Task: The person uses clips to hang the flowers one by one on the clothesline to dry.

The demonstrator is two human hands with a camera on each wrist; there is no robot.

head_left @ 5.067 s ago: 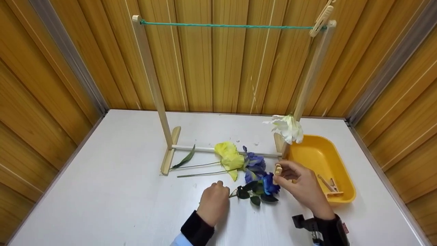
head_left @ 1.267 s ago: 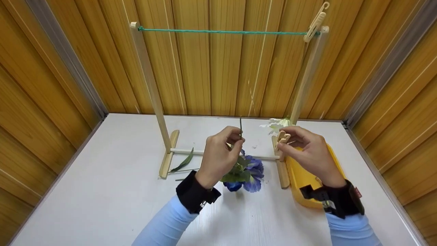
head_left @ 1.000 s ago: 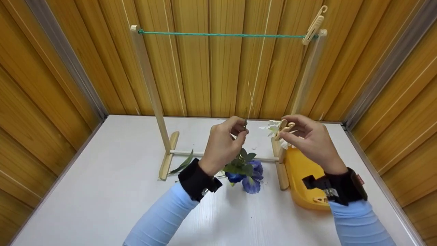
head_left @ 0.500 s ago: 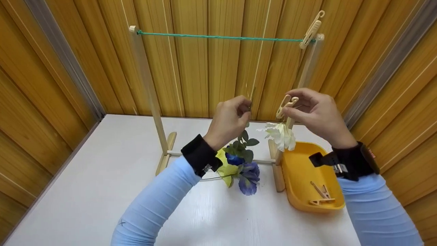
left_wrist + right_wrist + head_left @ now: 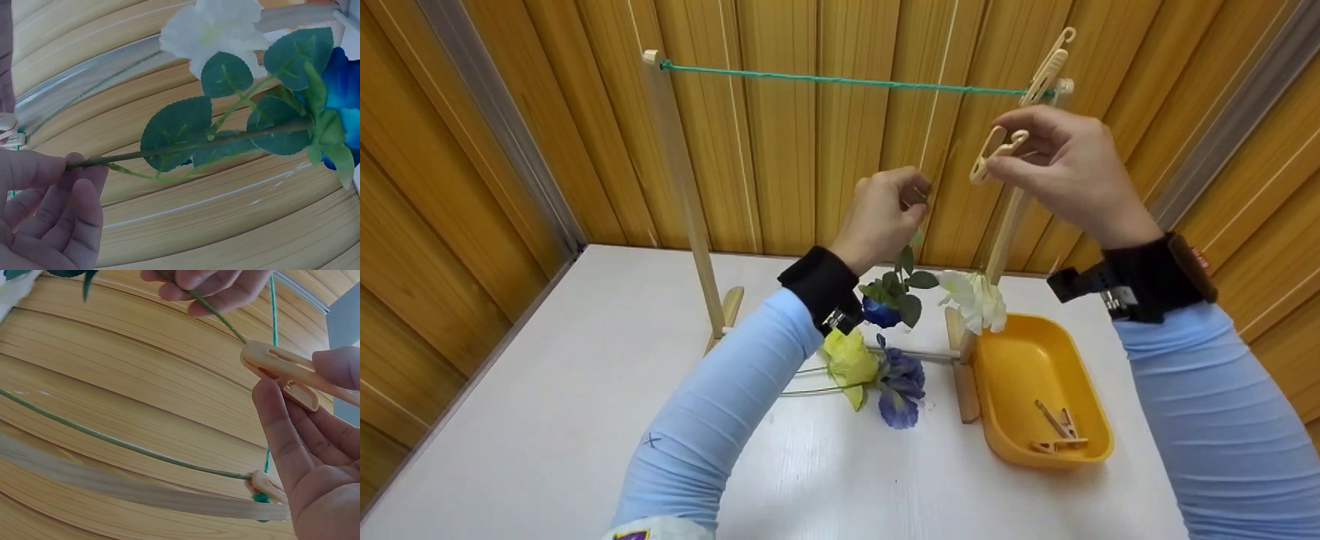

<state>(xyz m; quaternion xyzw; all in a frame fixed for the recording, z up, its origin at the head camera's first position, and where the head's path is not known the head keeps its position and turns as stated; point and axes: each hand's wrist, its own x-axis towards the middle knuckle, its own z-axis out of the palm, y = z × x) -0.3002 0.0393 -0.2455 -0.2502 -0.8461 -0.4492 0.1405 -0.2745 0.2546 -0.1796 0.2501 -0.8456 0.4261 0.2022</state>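
My left hand (image 5: 881, 214) pinches the stem of a blue rose (image 5: 881, 311), which hangs head down below it. In the left wrist view the rose stem (image 5: 129, 157) lies between thumb and fingers. My right hand (image 5: 1072, 169) pinches a clothespin (image 5: 982, 163) near the right end of a green line (image 5: 840, 79). In the right wrist view the free stem end meets the tip of the clothespin (image 5: 281, 363); whether it is clamped I cannot tell. A second clothespin (image 5: 1046, 75) sits on the line's right end, with a white flower (image 5: 979, 300) hanging upside down beneath.
The line spans a wooden frame (image 5: 682, 172) standing on the white table (image 5: 840, 480). A yellow flower (image 5: 849, 358) and a purple flower (image 5: 900, 390) lie by its lower bar. At the right is a yellow basin (image 5: 1020, 367) with more clothespins (image 5: 1057, 444) in it.
The left hand has picked up the blue rose from the table and raised it, head down. The right hand has risen with its clothespin toward the line's right end.
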